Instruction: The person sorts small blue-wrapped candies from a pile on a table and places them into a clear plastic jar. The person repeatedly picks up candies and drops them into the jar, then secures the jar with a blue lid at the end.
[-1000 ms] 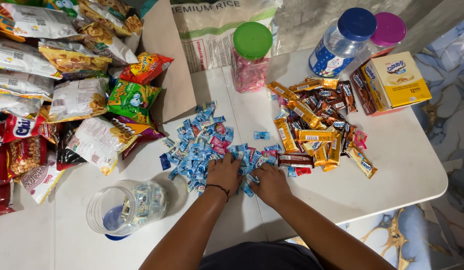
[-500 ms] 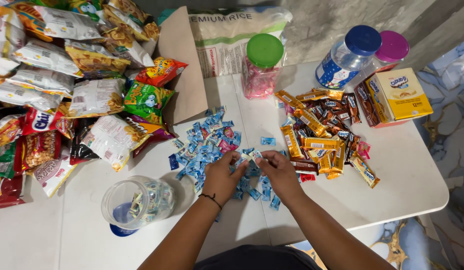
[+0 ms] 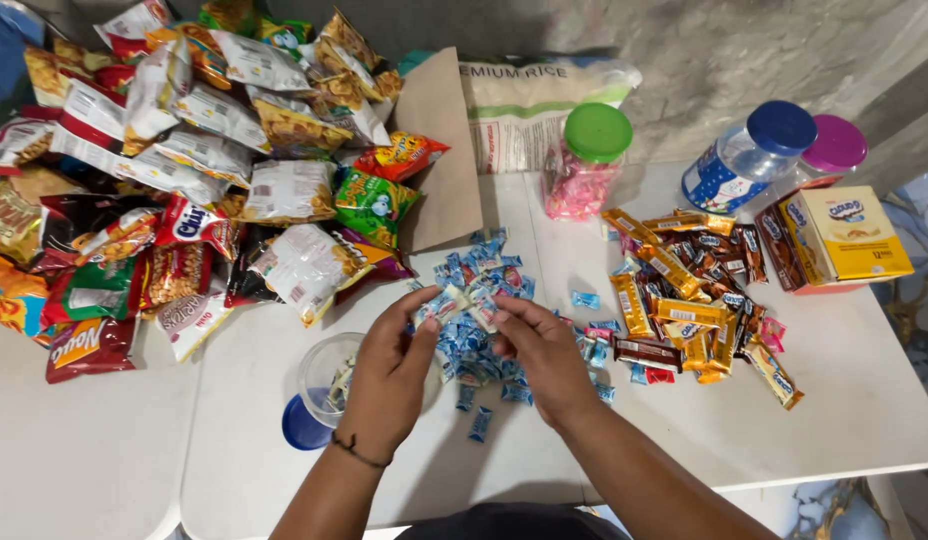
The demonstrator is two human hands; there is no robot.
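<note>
A: Where did the camera sit?
B: On the person's head, looking steeply down at the white table (image 3: pixel 844 400) from close range.
A: Any second view?
B: No, only one; the forearms entered from the bottom edge.

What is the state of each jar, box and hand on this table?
Left hand: holding blue-wrapped candies.
Right hand: holding blue-wrapped candies.
Clear jar: open, lying on its side.
Green-lidded jar: closed, upright, holding pink candies.
Blue-lidded jar: closed, tilted.
Pink-lidded jar: closed.
Yellow box: closed.
</note>
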